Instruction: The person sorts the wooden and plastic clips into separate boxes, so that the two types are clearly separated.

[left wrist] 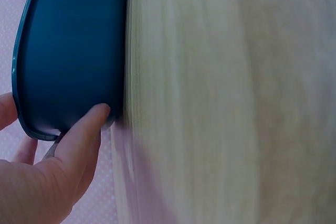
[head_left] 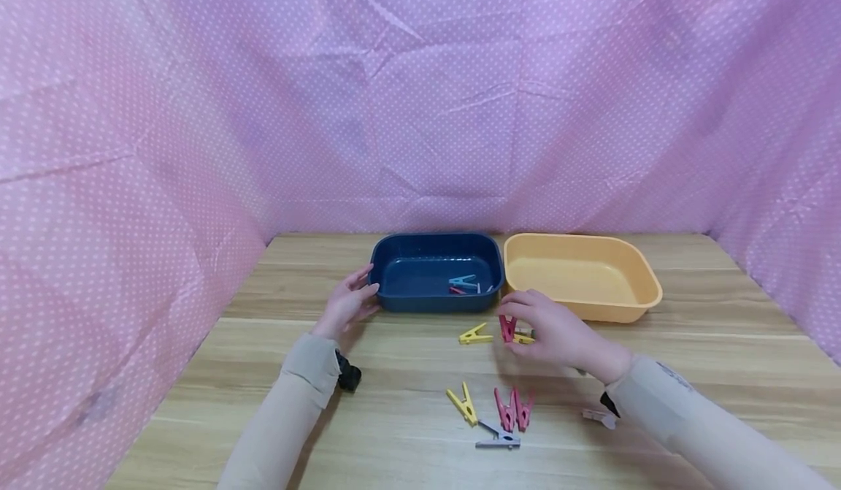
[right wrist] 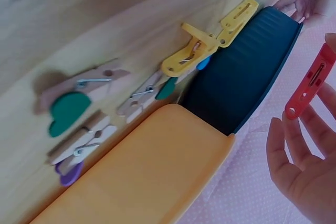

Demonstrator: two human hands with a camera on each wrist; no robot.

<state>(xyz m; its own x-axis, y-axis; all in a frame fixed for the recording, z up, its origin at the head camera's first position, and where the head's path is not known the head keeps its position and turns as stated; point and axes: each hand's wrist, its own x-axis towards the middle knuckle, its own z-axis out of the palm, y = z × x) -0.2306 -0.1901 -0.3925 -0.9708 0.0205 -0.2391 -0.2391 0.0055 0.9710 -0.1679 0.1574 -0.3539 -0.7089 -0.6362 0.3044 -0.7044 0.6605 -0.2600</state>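
My right hand [head_left: 555, 331] pinches a red clothespin [right wrist: 311, 82] between thumb and fingertips, above the table in front of the bins. A yellow clothespin [head_left: 474, 335] lies left of it; another yellow one [head_left: 523, 339] is partly hidden by the hand. At the left end of the dark blue bin [head_left: 427, 304], my left hand [head_left: 344, 304] rests with extended fingers. Its thumb [left wrist: 86, 129] touches the bin's outer wall in the left wrist view. Inside the blue bin lie a light blue clothespin [head_left: 463, 282] and a few small pieces, one red.
A yellow-orange bin [head_left: 591, 309] stands right of the blue one. Nearer lie a yellow clothespin [head_left: 463, 405], pink clothespins [head_left: 506, 410], a grey clothespin [head_left: 498, 439] and a pale one [head_left: 599, 418]. Wooden clothespins with hearts [right wrist: 71, 109] show in the right wrist view.
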